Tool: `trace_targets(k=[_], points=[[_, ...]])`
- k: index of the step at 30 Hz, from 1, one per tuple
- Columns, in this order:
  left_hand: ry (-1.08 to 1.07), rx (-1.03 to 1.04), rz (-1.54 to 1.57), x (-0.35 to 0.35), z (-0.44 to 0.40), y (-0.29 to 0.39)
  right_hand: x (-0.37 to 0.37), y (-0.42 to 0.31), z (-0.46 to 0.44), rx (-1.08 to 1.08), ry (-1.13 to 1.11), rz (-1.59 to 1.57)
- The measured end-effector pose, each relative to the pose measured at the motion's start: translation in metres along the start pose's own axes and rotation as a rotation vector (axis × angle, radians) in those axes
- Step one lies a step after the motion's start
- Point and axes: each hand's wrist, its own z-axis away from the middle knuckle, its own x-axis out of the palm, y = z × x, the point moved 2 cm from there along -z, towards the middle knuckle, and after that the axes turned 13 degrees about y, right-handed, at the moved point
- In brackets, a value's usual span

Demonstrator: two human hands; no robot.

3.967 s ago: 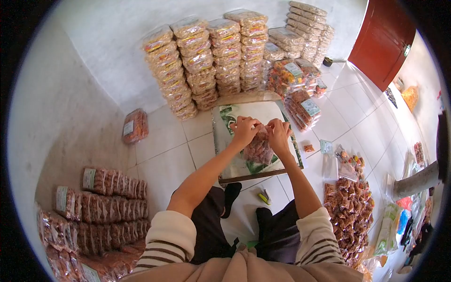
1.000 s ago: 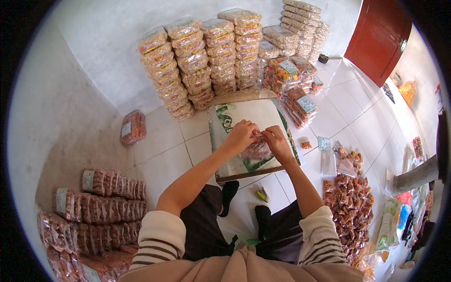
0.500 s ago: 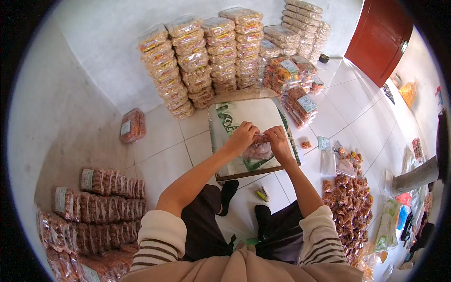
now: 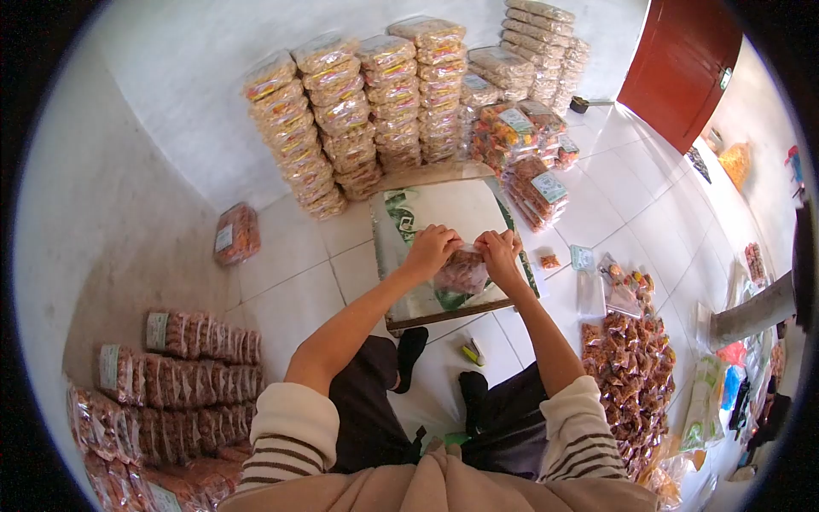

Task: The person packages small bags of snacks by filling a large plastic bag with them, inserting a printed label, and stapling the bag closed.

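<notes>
A clear plastic bag (image 4: 461,271) with reddish-brown contents rests over the low table (image 4: 401,303), whose top has a white and green covering. My left hand (image 4: 433,247) pinches the left side of the bag's upper edge. On the other side, my right hand (image 4: 499,250) grips the right end of that edge between closed fingers. The edge is stretched between both hands, and the filled part hangs toward me. Whether the bag's mouth is sealed cannot be made out.
Tall stacks of bagged snacks (image 4: 337,111) stand along the wall behind the table. Many small brown packets (image 4: 627,384) are heaped at right, beside flat clear bags (image 4: 590,293). Long packs (image 4: 200,380) lie at left. A yellow-green tool (image 4: 473,351) lies near my feet.
My hands have drawn slightly apart, with the left one shifting left, and more of the bag shows between them. The whole view has shifted a little.
</notes>
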Motion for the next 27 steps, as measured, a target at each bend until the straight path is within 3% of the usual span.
trace_targets(k=[5,7,9,11,12,13,16,23,25,27], points=[[-0.034,-0.103,-0.095,0.007,-0.004,-0.002,-0.001,-0.004,0.0,0.225,-0.016,-0.066],[-0.206,-0.282,-0.109,0.008,-0.011,-0.005,0.0,0.001,0.002,0.224,0.063,-0.051],[-0.303,-0.358,-0.03,0.011,-0.016,-0.018,-0.01,0.022,-0.01,0.132,0.228,-0.282],[-0.395,-0.432,0.058,0.012,-0.019,-0.025,-0.037,0.02,-0.019,0.309,0.282,-0.428],[-0.416,-0.461,0.076,0.013,-0.02,-0.027,-0.048,0.018,-0.018,0.401,0.124,-0.399],[-0.44,-0.49,0.094,0.014,-0.02,-0.028,-0.048,0.021,-0.015,0.401,0.125,-0.395],[-0.434,-0.479,0.177,0.015,-0.021,-0.033,-0.039,0.013,-0.004,0.281,-0.15,-0.419],[-0.469,-0.445,0.306,0.003,-0.022,-0.017,-0.024,0.011,-0.009,0.203,-0.095,-0.354],[-0.475,-0.299,0.026,0.005,-0.022,-0.02,-0.027,0.001,-0.009,0.047,-0.068,-0.151],[-0.441,-0.342,-0.032,0.007,-0.019,-0.024,-0.034,-0.01,-0.012,-0.038,0.032,-0.206]])
